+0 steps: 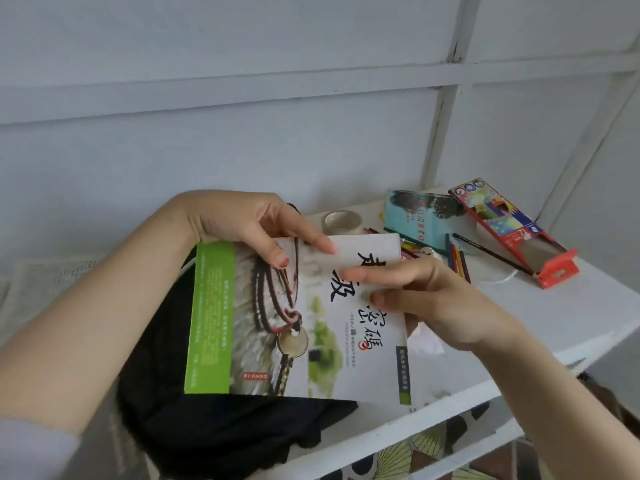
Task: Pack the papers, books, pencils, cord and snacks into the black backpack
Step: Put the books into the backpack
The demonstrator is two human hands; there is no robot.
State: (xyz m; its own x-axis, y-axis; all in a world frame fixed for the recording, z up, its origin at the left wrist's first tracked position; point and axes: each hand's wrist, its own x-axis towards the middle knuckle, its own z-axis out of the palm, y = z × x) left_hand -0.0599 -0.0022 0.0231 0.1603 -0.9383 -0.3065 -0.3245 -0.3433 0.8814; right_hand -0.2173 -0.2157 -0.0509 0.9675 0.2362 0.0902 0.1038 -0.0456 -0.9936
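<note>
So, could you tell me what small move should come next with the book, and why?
Probably lower the book into the black backpack. Both the left hand and the right hand hold it directly above the bag, while the second book and coloured pencils wait on the shelf.

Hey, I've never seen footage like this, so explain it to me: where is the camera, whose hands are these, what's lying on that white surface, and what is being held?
There is no machine here. The single picture comes from a camera worn on a person's head, looking forward and down, so the arms are the wearer's own. The left hand and right hand both hold a book with a green strip over the black backpack. On the white shelf behind lie a second book, a red pencil box lying open, loose coloured pencils, a roll of tape and a white cord. Whether the backpack is open I cannot tell.
</note>
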